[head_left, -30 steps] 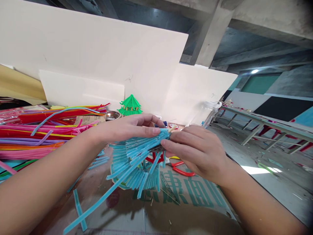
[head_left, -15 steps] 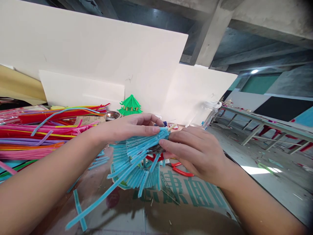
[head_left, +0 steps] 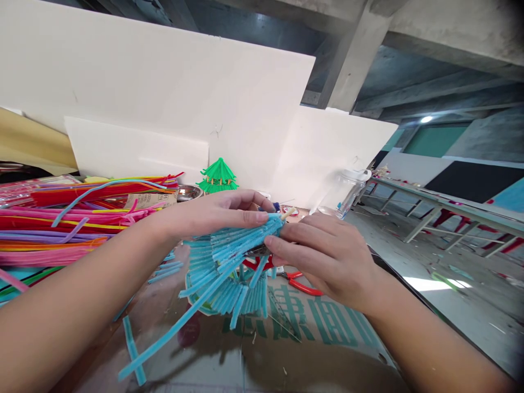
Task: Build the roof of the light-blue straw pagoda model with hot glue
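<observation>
Between my hands is a pavilion-like model (head_left: 227,297) with two tiers of light blue pipe cleaners laid side by side like roof ribs. My left hand (head_left: 233,209) is closed on the upper tier from behind, thumb along its top edge. My right hand (head_left: 323,248) pinches the right side of that tier, fingers bent; a dark surface and a red part show under it. A wooden stick (head_left: 289,213) pokes out at the peak. One long blue pipe cleaner (head_left: 164,339) hangs from the upper tier towards the lower left. My fingers hide part of the roof.
Bundles of coloured pipe cleaners (head_left: 53,218) lie at left. Red-handled pliers (head_left: 305,285) rest behind the right hand. A small green tiered model (head_left: 221,177), a metal bowl (head_left: 189,192) and a clear jar (head_left: 346,191) stand before a white board (head_left: 155,82). Cut blue pieces (head_left: 133,349) lie in front.
The loose end of the long blue pipe cleaner has shifted slightly right and up. My right fingers have moved a little on the roof; my left hand has stayed in place.
</observation>
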A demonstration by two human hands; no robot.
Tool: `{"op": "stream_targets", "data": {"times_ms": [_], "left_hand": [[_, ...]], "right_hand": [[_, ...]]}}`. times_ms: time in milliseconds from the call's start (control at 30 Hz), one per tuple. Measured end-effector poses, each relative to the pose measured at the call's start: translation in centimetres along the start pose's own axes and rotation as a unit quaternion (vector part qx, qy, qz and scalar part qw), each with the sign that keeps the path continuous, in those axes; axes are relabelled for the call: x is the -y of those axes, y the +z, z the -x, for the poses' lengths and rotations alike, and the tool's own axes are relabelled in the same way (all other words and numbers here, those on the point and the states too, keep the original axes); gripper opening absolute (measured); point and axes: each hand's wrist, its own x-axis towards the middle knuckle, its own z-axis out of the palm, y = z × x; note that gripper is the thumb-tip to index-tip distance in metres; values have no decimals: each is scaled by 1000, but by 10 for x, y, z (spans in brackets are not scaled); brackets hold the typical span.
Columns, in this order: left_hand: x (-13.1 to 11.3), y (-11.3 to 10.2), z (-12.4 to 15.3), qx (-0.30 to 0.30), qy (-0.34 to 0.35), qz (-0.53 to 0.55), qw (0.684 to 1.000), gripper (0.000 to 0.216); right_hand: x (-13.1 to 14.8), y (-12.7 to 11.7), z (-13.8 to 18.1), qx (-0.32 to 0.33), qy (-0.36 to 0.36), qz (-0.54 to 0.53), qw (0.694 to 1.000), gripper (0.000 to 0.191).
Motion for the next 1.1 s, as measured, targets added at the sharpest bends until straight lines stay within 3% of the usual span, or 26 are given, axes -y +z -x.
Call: {"op": "stream_targets", "data": {"times_ms": [1100], "left_hand": [[4,-2,1,-6,-14,48,999,31]], "right_hand": [[-5,-6,0,-11,11,-21,1000,21]]}}
